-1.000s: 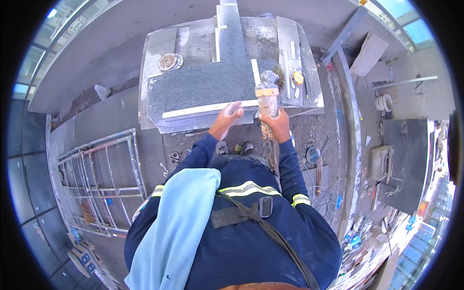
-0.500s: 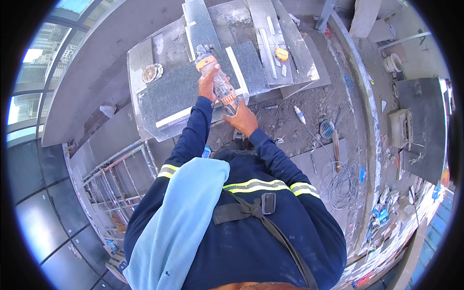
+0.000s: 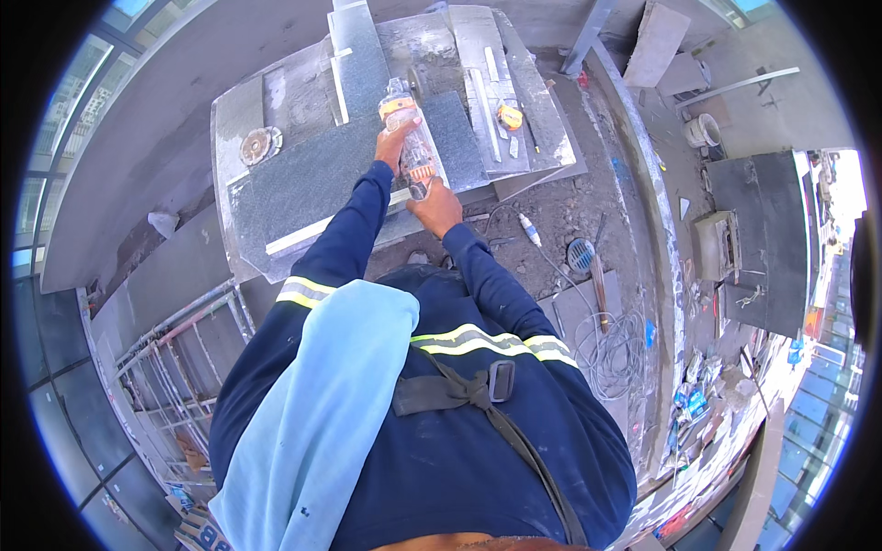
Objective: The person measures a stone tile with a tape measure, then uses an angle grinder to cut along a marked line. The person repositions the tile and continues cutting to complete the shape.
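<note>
A dusty orange-and-grey angle grinder (image 3: 418, 154) is in both my hands, above the dark stone slabs. My left hand (image 3: 392, 145) wraps around its body just behind the head. At the rear end, my right hand (image 3: 436, 208) grips the handle. A thin disc (image 3: 413, 83) shows edge-on beside the grinder head; whether it touches stone I cannot tell. Under my left forearm lies a wide dark slab (image 3: 317, 174) with a pale strip (image 3: 299, 235) along its near edge. A smaller dark slab (image 3: 457, 138) is right of the grinder.
A round worn disc (image 3: 261, 145) lies on the left of the work surface. Pale strips (image 3: 482, 106) and a yellow tape measure (image 3: 510, 116) sit on the right. A cable connector (image 3: 529, 230), a drain grate (image 3: 581, 255) and coiled cable (image 3: 611, 358) are on the floor.
The grinder has moved right relative to the slabs and now covers most of the pale strip that showed beside it. Both hands keep their hold. The whole view has shifted slightly.
</note>
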`<state>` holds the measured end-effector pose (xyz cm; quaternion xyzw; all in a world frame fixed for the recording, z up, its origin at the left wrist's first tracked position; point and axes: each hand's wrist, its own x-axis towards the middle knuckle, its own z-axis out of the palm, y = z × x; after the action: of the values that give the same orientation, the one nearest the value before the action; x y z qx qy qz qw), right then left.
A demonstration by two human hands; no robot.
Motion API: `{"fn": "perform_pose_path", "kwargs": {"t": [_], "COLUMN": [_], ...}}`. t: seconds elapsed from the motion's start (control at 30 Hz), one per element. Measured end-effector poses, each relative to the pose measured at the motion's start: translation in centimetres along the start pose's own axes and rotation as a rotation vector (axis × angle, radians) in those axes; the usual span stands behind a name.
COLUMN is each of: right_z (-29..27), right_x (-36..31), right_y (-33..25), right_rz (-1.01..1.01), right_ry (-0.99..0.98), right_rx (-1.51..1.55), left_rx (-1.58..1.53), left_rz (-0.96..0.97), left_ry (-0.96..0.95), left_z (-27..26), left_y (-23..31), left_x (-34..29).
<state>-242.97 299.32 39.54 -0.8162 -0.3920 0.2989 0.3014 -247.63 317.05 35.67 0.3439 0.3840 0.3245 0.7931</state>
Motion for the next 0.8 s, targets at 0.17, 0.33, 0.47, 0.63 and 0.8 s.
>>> {"fn": "perform_pose_path", "kwargs": {"t": [0.17,0.33,0.47,0.63,0.8], "right_z": [0.9,1.8,1.6,1.5,1.8], "right_x": [0.6,0.5,0.5,0.4,0.6], "right_y": [0.0,-0.2,-0.3,-0.3,-0.1], "right_rz": [0.008,0.017,0.022,0.029,0.037], "right_ry": [-0.013,-0.005,-0.009,-0.018,-0.015], "right_rx": [0.001,0.018,0.008,0.011,0.011], "left_rx": [-0.026,0.013,-0.006,-0.014,-0.016], "left_rz": [0.015,-0.006,-0.005,-0.01,-0.025], "left_ry": [-0.027,-0.022,-0.017,-0.026,-0.007], "left_z": [-1.1,-1.7,-1.6,-1.7,-1.6], "left_y": [-0.2,-0.3,-0.6,-0.7,-0.7], "left_x": [1.0,1.1,1.3,1.4,1.4]}}
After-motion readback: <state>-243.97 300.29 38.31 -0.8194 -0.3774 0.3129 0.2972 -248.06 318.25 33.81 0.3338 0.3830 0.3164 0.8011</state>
